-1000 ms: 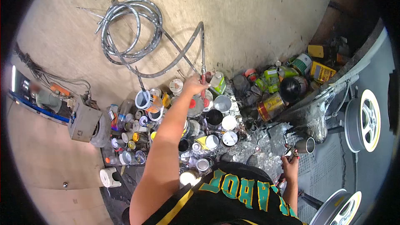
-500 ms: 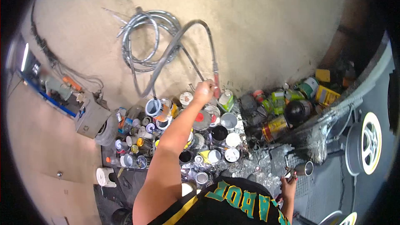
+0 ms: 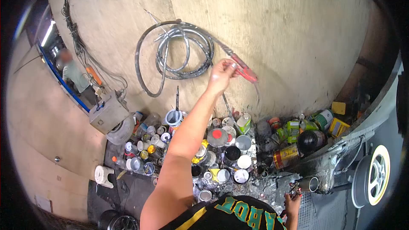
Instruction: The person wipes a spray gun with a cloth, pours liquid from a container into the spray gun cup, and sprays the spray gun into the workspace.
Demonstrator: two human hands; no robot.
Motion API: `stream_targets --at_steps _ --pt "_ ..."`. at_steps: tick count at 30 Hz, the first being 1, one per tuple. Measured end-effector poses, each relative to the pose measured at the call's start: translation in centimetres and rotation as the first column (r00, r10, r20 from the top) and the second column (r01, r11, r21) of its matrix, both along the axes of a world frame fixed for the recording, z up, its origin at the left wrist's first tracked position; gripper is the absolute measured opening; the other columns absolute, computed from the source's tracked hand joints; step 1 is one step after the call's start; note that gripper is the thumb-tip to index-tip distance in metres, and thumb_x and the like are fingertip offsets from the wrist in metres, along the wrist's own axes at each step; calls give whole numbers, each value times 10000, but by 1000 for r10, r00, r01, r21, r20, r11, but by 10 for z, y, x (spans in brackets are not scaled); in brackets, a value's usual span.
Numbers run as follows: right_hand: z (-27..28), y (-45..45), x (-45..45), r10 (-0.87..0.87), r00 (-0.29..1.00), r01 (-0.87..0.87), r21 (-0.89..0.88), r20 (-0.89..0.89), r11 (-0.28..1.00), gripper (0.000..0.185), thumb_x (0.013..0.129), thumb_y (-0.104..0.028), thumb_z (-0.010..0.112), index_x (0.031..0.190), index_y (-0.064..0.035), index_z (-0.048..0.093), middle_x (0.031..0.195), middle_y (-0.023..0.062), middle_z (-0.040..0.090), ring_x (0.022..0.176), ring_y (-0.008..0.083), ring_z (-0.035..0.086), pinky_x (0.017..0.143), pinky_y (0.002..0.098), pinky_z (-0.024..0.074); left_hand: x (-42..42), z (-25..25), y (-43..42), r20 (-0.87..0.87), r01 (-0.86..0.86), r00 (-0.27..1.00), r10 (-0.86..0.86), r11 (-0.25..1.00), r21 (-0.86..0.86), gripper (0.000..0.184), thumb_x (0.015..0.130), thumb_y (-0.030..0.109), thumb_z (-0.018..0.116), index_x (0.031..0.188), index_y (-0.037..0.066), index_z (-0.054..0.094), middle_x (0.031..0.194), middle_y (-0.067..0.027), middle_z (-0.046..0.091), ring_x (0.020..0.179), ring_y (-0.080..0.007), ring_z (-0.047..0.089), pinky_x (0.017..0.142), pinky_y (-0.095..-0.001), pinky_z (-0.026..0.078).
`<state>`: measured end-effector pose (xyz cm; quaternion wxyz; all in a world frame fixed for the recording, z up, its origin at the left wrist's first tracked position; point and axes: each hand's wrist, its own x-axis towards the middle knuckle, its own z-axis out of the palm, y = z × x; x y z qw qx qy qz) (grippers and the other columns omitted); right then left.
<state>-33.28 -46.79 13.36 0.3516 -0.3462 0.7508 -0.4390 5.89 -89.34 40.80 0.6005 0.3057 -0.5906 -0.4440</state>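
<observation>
Red slender hose-end tool (image 3: 246,70), upper centre, seems light; grasp mid-body. Left hand (image 3: 222,76) pinches it, right hand (image 3: 292,205) clasps silver spray gun (image 3: 307,184).

The coiled grey rubber hose (image 3: 210,53) hangs against the pale wooden wall (image 3: 289,38), above the clustered round metal and plastic containers (image 3: 217,140). Just right of the coil, the red tubular tool (image 3: 246,69) is in the left hand (image 3: 222,76). The boxy grey metal case (image 3: 108,113) lies left of the containers, the yellow and green tins (image 3: 292,131) right. The dark metal tool (image 3: 293,187) is in the right hand (image 3: 292,202), left of the yellow-rimmed spoked wheel (image 3: 379,174).
</observation>
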Motion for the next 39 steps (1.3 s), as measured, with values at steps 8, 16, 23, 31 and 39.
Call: stream_targets --at_steps 8,16,23,31,39 --pt "-1 25 1 -73 992 63 99 99 993 263 848 -118 698 1034 -35 532 679 38 579 514 108 515 456 273 410 37 60 -8 -260 31 965 -45 998 -55 76 982 116 558 1021 56 583 969 -77 673 840 -142 621 755 -259 511" --pt "-31 35 -3 -21 1000 21 48 4 999 365 848 -92 660 1169 -61 488 745 44 589 509 118 514 445 275 420 91 90 -10 -636 121 731 -246 965 -234 69 984 121 548 1030 92 590 990 -41 660 896 -139 631 822 -270 531" --pt "-38 38 6 -79 993 76 38 88 996 404 840 -74 659 1179 -64 439 726 38 571 508 114 507 441 281 418 97 19 -14 -725 50 684 -77 997 -59 86 982 163 555 1046 106 568 995 -44 647 897 -136 630 812 -267 541" --pt "-1 27 20 66 989 -76 68 133 995 556 831 -14 659 1332 -43 420 751 34 580 574 110 537 507 280 447 104 1 -24 -558 -60 827 71 998 37 121 975 177 578 1058 94 551 1006 -71 637 890 -171 610 778 -301 505" --pt "-5 14 28 84 995 -85 15 55 996 425 828 -50 671 1216 -40 499 744 39 598 592 108 548 508 277 442 62 45 -56 -642 117 765 -49 991 64 163 1006 208 525 1106 81 510 1002 -60 613 905 -167 584 814 -302 483"
